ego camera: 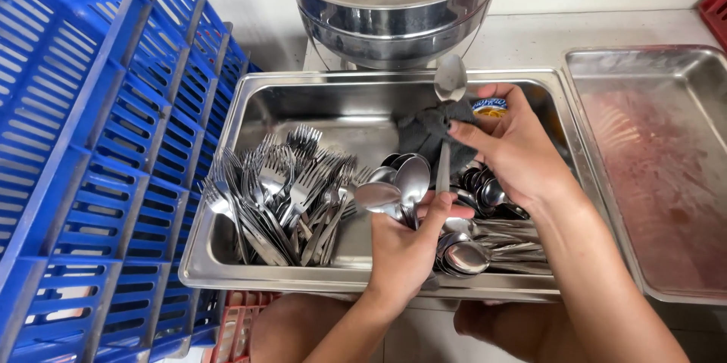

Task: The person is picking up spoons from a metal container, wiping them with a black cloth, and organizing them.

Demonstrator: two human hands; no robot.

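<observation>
- The left hand (405, 246) has its grip closed around the handle end of a single polished steel spoon (449, 117), thumb pressed along the shaft; the same hand also clasps a small bundle of further spoons (394, 189) whose bowls fan out just left of the thumb.
- The right hand (515, 151) has its grip pinched on a dark grey scouring cloth (428, 132), which is wrapped against the upper shaft of the single spoon, just under its bowl.
- The single spoon stands nearly upright in the view: bowl at the far end, above the cloth, handle running back toward the person into the left hand. Its long axis runs away from the body.
- The right hand is the nearer one to the bowl end; the left holds the near end. The cloth lies between the two hands on the shaft.
- Both hands work over a shallow rectangular stainless steel tray (227, 151). A heap of steel forks (284, 193) lies in its left half; loose spoons (485, 238) lie in its right half, under and beside the hands.
- A small round tub with a blue-and-yellow lid (491, 108) sits behind the right hand's fingers.
- Further out: a large round steel pot (390, 26) beyond the tray, a second steel tray with a reddish film (659, 174) on the counter (530, 41) to the right, and stacked blue plastic crates (98, 158) to the left.
</observation>
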